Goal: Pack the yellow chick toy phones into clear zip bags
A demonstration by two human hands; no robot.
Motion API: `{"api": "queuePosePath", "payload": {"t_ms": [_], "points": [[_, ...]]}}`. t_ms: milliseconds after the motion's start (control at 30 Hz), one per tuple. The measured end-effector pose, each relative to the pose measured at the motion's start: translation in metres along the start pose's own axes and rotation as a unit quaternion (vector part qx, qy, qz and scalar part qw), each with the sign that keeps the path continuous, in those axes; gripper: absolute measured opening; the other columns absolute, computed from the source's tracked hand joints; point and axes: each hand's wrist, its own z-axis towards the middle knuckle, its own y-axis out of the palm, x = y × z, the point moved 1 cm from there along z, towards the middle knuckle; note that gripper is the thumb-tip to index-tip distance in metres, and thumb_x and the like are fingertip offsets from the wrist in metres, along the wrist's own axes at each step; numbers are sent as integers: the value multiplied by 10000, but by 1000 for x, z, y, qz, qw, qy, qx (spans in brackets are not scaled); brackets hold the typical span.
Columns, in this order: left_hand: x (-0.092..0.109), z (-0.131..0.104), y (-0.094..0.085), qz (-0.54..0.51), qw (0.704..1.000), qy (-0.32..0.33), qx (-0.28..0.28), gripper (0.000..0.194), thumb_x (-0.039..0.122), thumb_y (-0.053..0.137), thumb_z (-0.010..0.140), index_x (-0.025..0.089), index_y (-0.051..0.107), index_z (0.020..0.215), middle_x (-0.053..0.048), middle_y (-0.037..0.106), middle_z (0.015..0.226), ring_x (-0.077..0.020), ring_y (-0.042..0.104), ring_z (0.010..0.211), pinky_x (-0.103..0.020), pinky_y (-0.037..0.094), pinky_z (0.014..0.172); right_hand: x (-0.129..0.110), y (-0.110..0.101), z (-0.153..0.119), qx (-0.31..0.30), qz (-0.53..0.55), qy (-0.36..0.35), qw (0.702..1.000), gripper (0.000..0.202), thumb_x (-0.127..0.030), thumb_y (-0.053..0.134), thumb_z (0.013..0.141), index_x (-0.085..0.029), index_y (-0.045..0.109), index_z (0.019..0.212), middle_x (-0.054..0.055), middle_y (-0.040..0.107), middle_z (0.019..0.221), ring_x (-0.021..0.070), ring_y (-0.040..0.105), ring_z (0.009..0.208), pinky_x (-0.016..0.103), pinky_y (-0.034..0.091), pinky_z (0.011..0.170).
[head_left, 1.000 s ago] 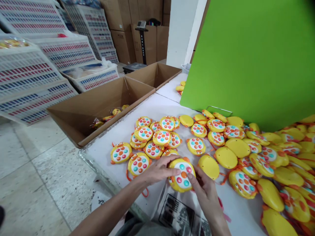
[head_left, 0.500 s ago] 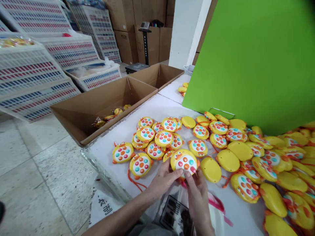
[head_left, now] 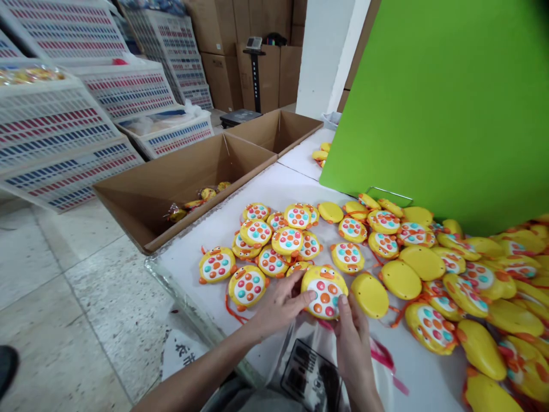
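Observation:
Between my two hands is a yellow duck-shaped toy [head_left: 325, 290] with a white face panel of coloured round buttons. My left hand [head_left: 285, 300] grips its left edge, thumb on the front. On the right edge, my right hand [head_left: 352, 332] pinches it, also with the thumb in front. The toy's duck face points away from me, buttons up. Just beyond lies a loose group of similar duck toys [head_left: 258, 233], mostly buttons up. A yellow toy lying back side up [head_left: 369, 295] is right beside my right hand. Below my hands is a clear plastic bag [head_left: 311, 366] with black print.
A big pile of duck toys [head_left: 480, 343] covers the table's right side, before a green board [head_left: 437, 103]. An open cardboard box [head_left: 124, 197] along the table's left edge holds several bagged toys. White plastic crates [head_left: 55, 126] and a platform scale [head_left: 240, 117] stand behind.
The held duck toy has turned between my hands, so its face, tilted to the left before, now points straight away from me. Both hands still hold it.

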Motion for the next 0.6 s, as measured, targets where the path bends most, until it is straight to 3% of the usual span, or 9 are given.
{"api": "queuePosePath", "payload": {"t_ms": [100,200,300,400,500,600], "points": [[2,-1,-2,39,999,3,-21,437,364,611,779,193,562,1178,-69,620,1112,-225,567,957,-298,451,806,-6,-2,4,-16,-13,-23,1000,486,-455,618,759,-172,548,1148,78,656,1046,241,608,963,362,498,811],[5,-4,7,50,998,0,-38,618,321,681,717,189,445,1273,-65,604,1126,-221,564,963,-300,455,813,-6,0,4,-8,-53,-60,997,427,-447,618,756,-169,557,1074,60,659,953,220,620,858,336,509,738],[5,-6,13,77,997,-15,-20,783,238,755,614,192,379,1299,-52,613,1085,-223,574,927,-308,471,786,-4,2,2,-9,-90,-77,993,409,-462,573,786,-187,534,1086,50,641,973,210,607,857,316,507,712],[5,1,7,74,997,-2,19,700,224,766,608,195,454,1234,-53,615,1096,-228,578,949,-315,475,813,-10,-9,6,-44,-203,-107,972,393,-469,461,850,-197,527,1126,72,621,1062,225,587,932,356,485,790],[9,19,-10,-59,995,0,84,521,246,735,673,188,515,1142,-62,637,1066,-228,604,952,-307,504,785,-19,-38,20,22,-350,-172,920,499,-510,504,797,-136,551,1123,159,570,1152,306,499,1080,463,383,924],[19,39,-27,-267,957,-25,111,350,291,617,799,156,525,1109,-99,645,1057,-229,634,929,-303,535,731,-19,-64,40,89,-456,-222,857,701,-510,606,680,-72,502,1217,233,472,1274,380,368,1205,532,254,1003]]}}
